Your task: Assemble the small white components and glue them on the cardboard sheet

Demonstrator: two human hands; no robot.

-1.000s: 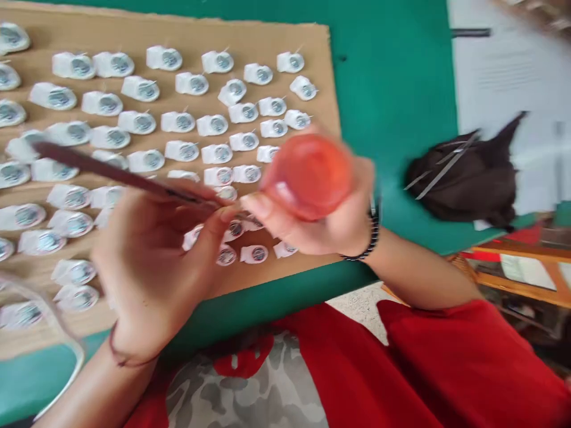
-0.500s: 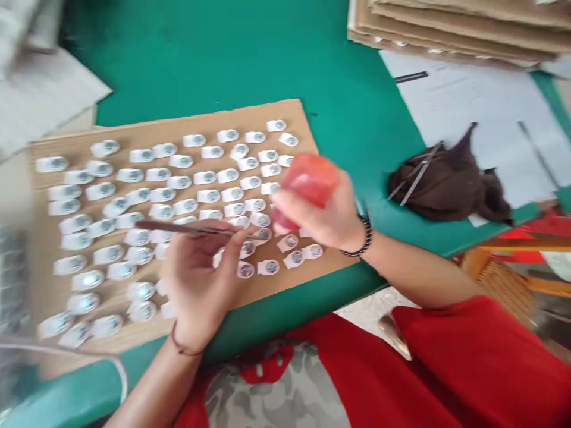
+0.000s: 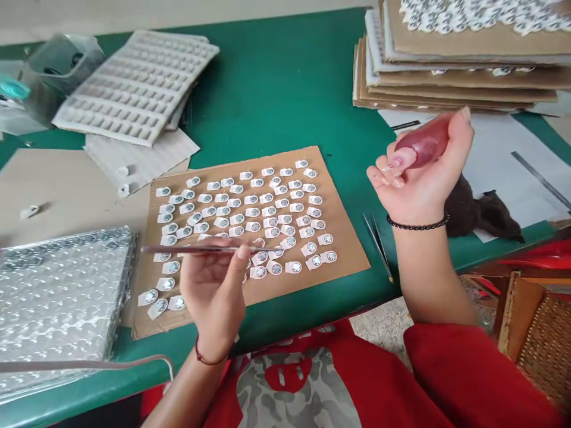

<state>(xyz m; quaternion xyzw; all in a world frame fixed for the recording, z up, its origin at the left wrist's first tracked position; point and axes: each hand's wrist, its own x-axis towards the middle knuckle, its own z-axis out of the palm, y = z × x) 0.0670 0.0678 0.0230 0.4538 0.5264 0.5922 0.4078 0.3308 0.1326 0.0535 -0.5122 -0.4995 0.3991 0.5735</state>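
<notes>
My left hand [image 3: 216,291] pinches a thin dark stick-like tool [image 3: 191,249] between thumb and fingers, its pointed end reaching over the lower part of a cardboard sheet [image 3: 267,291]. Rows of small white pieces with round silvery discs [image 3: 293,267] lie across that sheet. Raised to the right of the sheet, my right hand [image 3: 422,172] is wrapped round a soft-looking dark red bulb [image 3: 426,141], palm turned up. Below it on the green table, a pair of metal tweezers [image 3: 378,246] lies beside the cardboard.
Cardboard sheets [image 3: 468,95] are stacked at the back right, above papers [image 3: 535,160] and a dark brown cloth [image 3: 486,214]. At left are a foam tray [image 3: 138,89], a plastic bin [image 3: 66,62], clear trays [image 3: 57,297] and a pale cable [image 3: 89,364].
My right hand has lifted away from the cardboard toward the right with the red bulb. The view has shifted, showing more of the table's left side. My left hand still holds the tool.
</notes>
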